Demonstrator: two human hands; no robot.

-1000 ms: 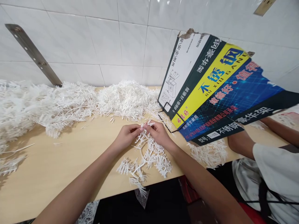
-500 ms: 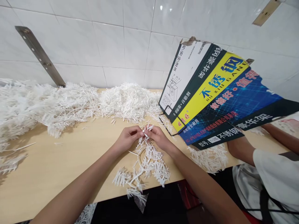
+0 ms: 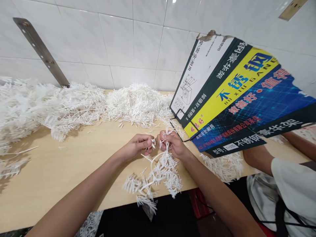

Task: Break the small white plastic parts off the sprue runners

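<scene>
A white branching plastic sprig (image 3: 160, 172), with feathery tufts along a curved stem, hangs from my right hand (image 3: 174, 144) and reaches down past the table's front edge. The fingers of that hand are closed around its top end. Just to the left, my left hand (image 3: 140, 146) pinches a small white plastic piece (image 3: 153, 143) between thumb and fingers. A narrow gap separates the two hands above the wooden table (image 3: 74, 171). Some loose white bits lie below my left hand.
Heaped white plastic sprigs (image 3: 138, 105) line the tiled wall. A printed cardboard sheet (image 3: 234, 95) stands on the right, tied with black cord. Beyond it are another person's arm (image 3: 258, 158) and more white pieces (image 3: 223, 166). A metal bracket (image 3: 41, 52) is fixed on the wall.
My hands were together at the sprig's top and have now parted. The right moved rightward with the sprig; a small white piece shows in the left fingers. The view shifted slightly.
</scene>
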